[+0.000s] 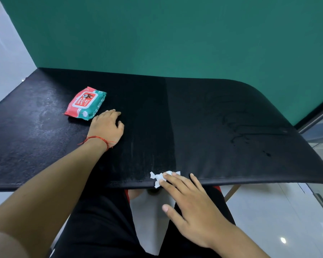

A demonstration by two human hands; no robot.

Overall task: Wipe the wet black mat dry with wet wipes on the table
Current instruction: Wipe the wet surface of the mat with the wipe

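The black mat covers the table. Water streaks and drops lie on its right part, and its left part looks dull and smeared. A crumpled white wipe lies at the mat's near edge. My right hand presses it down with straight fingertips, thumb spread out below the edge. My left hand rests on the mat, fingers curled downward, holding nothing. A red and green wipes pack lies just left of that hand, lid closed.
A green wall rises right behind the table. The mat's near edge overhangs my lap in black trousers. White tiled floor shows to the right, with a wooden table leg there.
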